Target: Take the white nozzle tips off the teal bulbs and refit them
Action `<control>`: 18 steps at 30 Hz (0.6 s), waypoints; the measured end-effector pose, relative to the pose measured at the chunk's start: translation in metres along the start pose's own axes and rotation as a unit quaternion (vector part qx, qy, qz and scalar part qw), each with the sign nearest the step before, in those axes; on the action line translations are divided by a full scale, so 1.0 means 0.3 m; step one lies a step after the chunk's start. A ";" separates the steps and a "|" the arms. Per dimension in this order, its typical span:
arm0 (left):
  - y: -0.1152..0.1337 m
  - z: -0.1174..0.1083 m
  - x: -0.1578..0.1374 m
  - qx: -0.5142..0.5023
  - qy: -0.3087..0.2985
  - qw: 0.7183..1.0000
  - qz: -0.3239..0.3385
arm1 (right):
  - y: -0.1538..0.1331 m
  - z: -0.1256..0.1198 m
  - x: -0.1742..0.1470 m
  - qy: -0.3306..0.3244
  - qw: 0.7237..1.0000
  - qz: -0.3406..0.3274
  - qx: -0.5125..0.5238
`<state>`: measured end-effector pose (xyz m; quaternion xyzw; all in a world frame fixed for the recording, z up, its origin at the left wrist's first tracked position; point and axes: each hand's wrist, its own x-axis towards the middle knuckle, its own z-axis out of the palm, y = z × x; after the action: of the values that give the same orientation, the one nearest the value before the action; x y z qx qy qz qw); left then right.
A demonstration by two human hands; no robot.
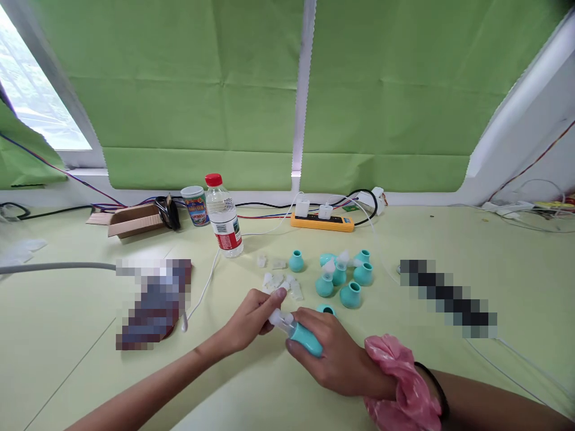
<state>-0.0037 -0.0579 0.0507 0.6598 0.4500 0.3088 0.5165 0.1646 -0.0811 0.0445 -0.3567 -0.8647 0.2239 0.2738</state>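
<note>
My right hand (332,353) is wrapped round a teal squeeze bulb (308,340), which lies tilted with its translucent white plastic tip (282,321) towards the left. My left hand (249,320) pinches the outer end of that tip between thumb and fingers. Just beyond my hands, several more teal bulbs (350,295) stand on the table, a few with translucent tips (329,267) in their mouths. One teal bulb (296,261) stands apart to the left. Loose translucent plastic pieces (294,288) lie in a small pile beyond my left hand.
On the pale green table (251,389) are a red-capped water bottle (224,218), a patterned can (195,206) and an open cardboard box (137,220). An orange power strip (322,222) with plugs and cables lies at the back. Blurred-out objects lie left (155,305) and right (447,298).
</note>
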 end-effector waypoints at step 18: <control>-0.161 -0.075 0.047 0.367 0.165 0.888 0.224 | 0.029 0.096 -0.024 -0.026 0.995 0.060 0.071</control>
<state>-0.0308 -0.0329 0.0096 0.8251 0.4504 0.3333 0.0728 0.1550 -0.0864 0.0155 -0.3816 -0.8307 0.3095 0.2619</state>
